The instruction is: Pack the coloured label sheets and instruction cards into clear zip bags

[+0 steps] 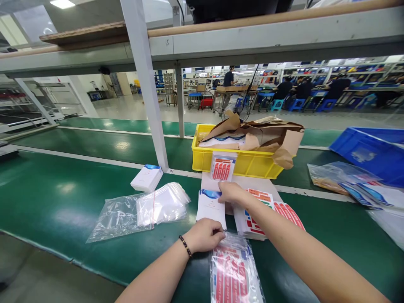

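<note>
My left hand [205, 235], with a beaded bracelet on its wrist, is closed at the mouth of a clear plastic bag [235, 273]. Red and white sticker sheets show through that bag. Its fingertips are partly hidden and lie close to the lower edge of a stack of white booklets [211, 212] with a blue band on top. My right hand [232, 194] reaches over from the right, thumb and fingers closed at the upper right edge of the top booklet. Under my right forearm lie stacked sticker sheets [252, 223] in red, orange and blue.
A yellow crate [240, 162] holding brown paper stands behind, a packet of red stickers [223, 166] leaning on its front. Left are a booklet stack [147, 177] and clear bags [160, 205]. A blue bin [372, 151] and bagged papers [366, 189] sit right. A white post [147, 84] rises left.
</note>
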A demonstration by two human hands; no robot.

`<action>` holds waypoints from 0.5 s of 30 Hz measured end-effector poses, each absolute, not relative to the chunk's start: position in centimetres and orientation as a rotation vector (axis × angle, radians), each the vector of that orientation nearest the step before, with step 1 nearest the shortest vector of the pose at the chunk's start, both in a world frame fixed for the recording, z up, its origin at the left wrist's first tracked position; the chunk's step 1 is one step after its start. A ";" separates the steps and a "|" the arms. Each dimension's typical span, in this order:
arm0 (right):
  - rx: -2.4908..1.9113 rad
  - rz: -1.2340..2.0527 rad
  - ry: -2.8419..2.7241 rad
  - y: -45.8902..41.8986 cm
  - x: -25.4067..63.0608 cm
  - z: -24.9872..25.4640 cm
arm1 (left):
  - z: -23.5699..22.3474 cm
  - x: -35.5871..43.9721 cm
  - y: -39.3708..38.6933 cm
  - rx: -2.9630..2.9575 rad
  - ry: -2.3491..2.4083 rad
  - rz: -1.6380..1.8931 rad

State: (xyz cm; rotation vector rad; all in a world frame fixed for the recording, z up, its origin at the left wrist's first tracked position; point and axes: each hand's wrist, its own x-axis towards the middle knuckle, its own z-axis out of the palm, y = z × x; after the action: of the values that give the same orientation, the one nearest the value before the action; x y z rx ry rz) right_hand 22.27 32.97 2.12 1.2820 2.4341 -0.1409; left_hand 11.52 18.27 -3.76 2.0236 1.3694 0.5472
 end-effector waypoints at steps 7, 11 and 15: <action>1.395 -0.173 2.473 33.5 22.9 2.1 | -3.6 11.4 18.2 2.030 1.370 0.538; 1.451 -0.251 2.473 34.5 22.8 2.2 | -3.4 11.4 18.0 2.046 1.344 0.521; 1.449 -0.369 2.475 35.3 22.9 2.8 | -3.2 11.4 18.0 2.028 1.298 0.545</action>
State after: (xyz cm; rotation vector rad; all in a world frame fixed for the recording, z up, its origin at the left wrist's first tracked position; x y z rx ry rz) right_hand 22.90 35.28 2.82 1.4495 2.4753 -0.3689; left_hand 11.36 17.97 -3.22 2.0283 1.2977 0.5450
